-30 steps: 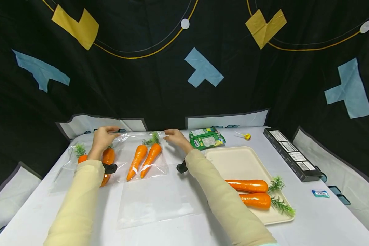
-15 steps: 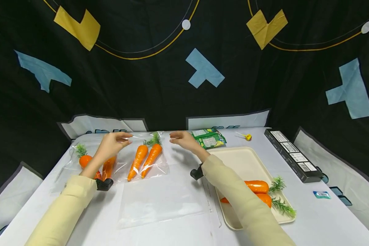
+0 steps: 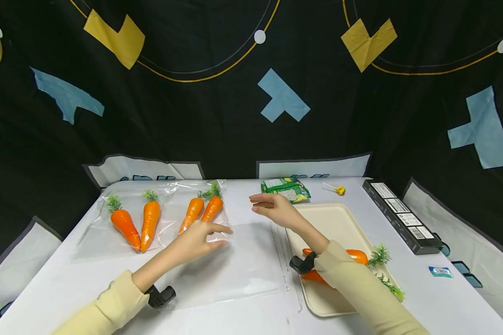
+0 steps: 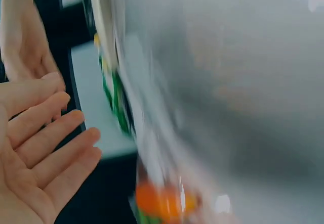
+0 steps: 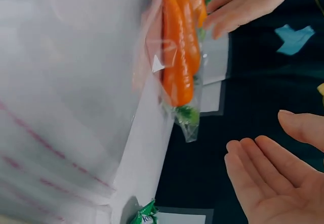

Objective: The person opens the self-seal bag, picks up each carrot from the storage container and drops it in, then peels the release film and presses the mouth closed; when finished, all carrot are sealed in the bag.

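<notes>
My left hand (image 3: pixel 199 239) hovers above a flat clear plastic bag (image 3: pixel 234 279), its fingers loosely spread and holding nothing. My right hand (image 3: pixel 278 210) is in the air by the tray's left corner, fingers extended with the thumb apart. Behind the left hand, a clear bag holds two carrots with green tops, the right carrot (image 3: pixel 213 209) and its neighbour (image 3: pixel 191 213), partly covered by that hand. Further left, another clear bag contains a stubby carrot (image 3: pixel 125 228) and a slimmer carrot (image 3: pixel 151 222). The right wrist view shows bagged carrots (image 5: pixel 177 57) beyond the right hand (image 5: pixel 278 178).
A beige tray (image 3: pixel 318 210) at right bears two carrots, partly hidden by the right forearm. Behind it lie a green snack packet (image 3: pixel 286 188) and a yellow lollipop (image 3: pixel 340 190). A long black box (image 3: pixel 402 216) and a small blue-green packet (image 3: pixel 440 271) are on the far right.
My left hand has left the far edge of the carrot bags and come nearer and rightward over the flat bag. My right hand has drawn rightward, away from the carrot bag.
</notes>
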`<state>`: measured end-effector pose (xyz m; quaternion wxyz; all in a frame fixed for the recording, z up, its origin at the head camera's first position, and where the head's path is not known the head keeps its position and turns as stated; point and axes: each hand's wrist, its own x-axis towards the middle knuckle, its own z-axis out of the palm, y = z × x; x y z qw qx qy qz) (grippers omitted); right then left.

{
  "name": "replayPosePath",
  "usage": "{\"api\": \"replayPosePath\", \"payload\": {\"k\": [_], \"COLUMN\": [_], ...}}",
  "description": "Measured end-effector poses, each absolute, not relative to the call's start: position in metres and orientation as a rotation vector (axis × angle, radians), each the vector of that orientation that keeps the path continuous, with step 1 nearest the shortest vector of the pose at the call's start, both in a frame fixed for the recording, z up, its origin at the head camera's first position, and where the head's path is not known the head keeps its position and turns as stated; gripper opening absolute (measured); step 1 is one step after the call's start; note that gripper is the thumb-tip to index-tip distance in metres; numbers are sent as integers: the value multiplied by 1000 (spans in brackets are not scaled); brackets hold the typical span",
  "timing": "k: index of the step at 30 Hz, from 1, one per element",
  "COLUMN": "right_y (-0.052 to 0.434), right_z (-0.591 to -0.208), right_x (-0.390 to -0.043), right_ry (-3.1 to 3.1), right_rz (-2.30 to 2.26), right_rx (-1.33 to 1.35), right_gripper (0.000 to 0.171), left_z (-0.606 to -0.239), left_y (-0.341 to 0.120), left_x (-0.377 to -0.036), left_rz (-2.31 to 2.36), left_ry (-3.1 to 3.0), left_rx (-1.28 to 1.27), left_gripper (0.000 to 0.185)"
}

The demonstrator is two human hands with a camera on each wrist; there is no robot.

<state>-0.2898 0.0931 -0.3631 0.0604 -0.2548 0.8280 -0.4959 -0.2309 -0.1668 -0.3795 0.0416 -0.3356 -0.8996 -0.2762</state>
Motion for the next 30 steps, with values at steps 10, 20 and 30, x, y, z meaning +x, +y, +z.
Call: {"api": "replayPosePath", "payload": {"k": [10,20,30], "right_y": [127,147,154], "right_z": [-376,-383,-383], "right_x": [-250,-228,-227], "right_ry": [2528,2515,2506], "right_rz": [-1492,-1520,-1520], "right_rx": [-878,-797,-808], "right_gripper": [36,32,31], "left_z": [-397,-405,-407], "left_y": [-115,-93,-93], "left_x": [-183,-164,-166], "left_rz": [-505,-174,-288], "left_ry": [-2798,-2812,-2764], "left_rx": [-1289,-1339,-1345], "left_gripper": [31,28,11]}}
